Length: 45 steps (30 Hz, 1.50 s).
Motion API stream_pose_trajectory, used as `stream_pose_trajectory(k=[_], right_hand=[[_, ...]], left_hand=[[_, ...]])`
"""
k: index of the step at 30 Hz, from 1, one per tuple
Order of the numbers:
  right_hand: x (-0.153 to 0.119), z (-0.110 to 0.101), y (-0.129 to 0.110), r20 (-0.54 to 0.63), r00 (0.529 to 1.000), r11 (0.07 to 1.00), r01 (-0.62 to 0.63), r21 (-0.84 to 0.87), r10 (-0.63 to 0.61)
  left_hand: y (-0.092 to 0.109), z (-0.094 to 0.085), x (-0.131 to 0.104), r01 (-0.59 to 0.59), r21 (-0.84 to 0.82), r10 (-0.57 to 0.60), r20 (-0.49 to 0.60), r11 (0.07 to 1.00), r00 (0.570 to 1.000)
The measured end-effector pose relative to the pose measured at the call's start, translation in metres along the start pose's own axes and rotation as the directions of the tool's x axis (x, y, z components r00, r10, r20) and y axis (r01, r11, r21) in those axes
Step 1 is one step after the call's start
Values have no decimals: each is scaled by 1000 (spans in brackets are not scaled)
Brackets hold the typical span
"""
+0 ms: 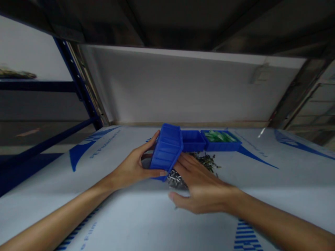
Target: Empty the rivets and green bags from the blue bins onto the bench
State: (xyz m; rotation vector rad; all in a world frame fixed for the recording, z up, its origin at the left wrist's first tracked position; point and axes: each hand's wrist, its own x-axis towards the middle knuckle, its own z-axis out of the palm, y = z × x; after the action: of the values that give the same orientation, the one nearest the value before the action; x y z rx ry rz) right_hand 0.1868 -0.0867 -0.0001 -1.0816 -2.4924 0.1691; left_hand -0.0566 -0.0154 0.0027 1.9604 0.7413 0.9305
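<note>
My left hand (136, 165) grips a blue plastic bin (167, 148), thumb along the lower edge and fingers on its far side. The bin is tipped steeply, its mouth facing right and down. Below that mouth lies a heap of small silver metal pieces (176, 179), too blurred to name exactly. My right hand (197, 183) is beside the heap, fingers stretched toward the bin's mouth and thumb spread apart; its fingertips are partly hidden. Just behind it is a pile of dark, thin metal pieces (208, 161), perhaps screws.
A second blue bin (193, 146) stands behind the piles. To its right, another blue bin (222, 147) holds green-and-clear plastic packets (220, 136). White printed film covers the table (136, 216). A blue metal rack (75, 75) rises at left, and a dark shelf (172, 28) hangs overhead.
</note>
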Motion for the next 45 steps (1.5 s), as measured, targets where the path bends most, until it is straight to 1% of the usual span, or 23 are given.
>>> stream_pose_trajectory(k=[1,2,3,6,9,11,14,17,21,24,27,29,32,38,40,45], right_hand=[[-2,-2,2,43,998,999,39,11,-40],[-4,-3,6,70,996,998,53,16,-54],[-6,-3,10,71,997,999,39,10,-39],[-4,4,24,39,999,999,-11,-37,12],[5,10,33,0,1000,995,2,-101,-2],[10,10,34,-11,1000,991,-6,-135,4],[13,9,29,0,999,991,-38,-130,39],[12,12,16,-15,996,992,-88,-86,87],[18,25,-1,-78,983,984,-169,-64,164],[25,34,-7,-135,967,973,-225,-52,217],[30,35,-7,-164,962,974,-227,-27,219],[31,33,-5,-165,959,972,-235,-13,230],[31,30,-1,-158,957,969,-248,-9,243],[31,29,7,-165,961,974,-228,-8,224],[31,30,9,-167,965,978,-209,-10,204],[29,32,10,-157,969,980,-197,-9,193]], left_hand=[[-2,-1,-1,5,-13,-5,2,1000,1000],[-4,-2,-1,10,-30,-9,7,1000,1000],[-6,-2,-2,15,-45,-14,13,999,1000],[-8,-1,-2,9,-56,-8,23,998,1000],[-5,0,-1,-9,-29,9,7,1000,1000],[-2,1,-1,-19,-13,19,-7,1000,1000],[1,1,-1,-21,-14,20,-13,1000,1000],[2,1,-1,-20,-17,20,-4,1000,1000],[1,3,-3,-19,-41,19,-3,999,1000],[-1,7,-5,-16,-72,14,-36,997,999],[-1,8,-6,-17,-67,13,-58,998,998],[0,6,-6,-28,-33,26,-69,999,997],[2,0,-5,-60,23,62,-86,998,994],[4,-14,-1,-107,67,114,-112,992,987],[4,-18,0,-106,90,115,-106,990,988],[-1,-23,1,-98,135,105,-44,986,994]])
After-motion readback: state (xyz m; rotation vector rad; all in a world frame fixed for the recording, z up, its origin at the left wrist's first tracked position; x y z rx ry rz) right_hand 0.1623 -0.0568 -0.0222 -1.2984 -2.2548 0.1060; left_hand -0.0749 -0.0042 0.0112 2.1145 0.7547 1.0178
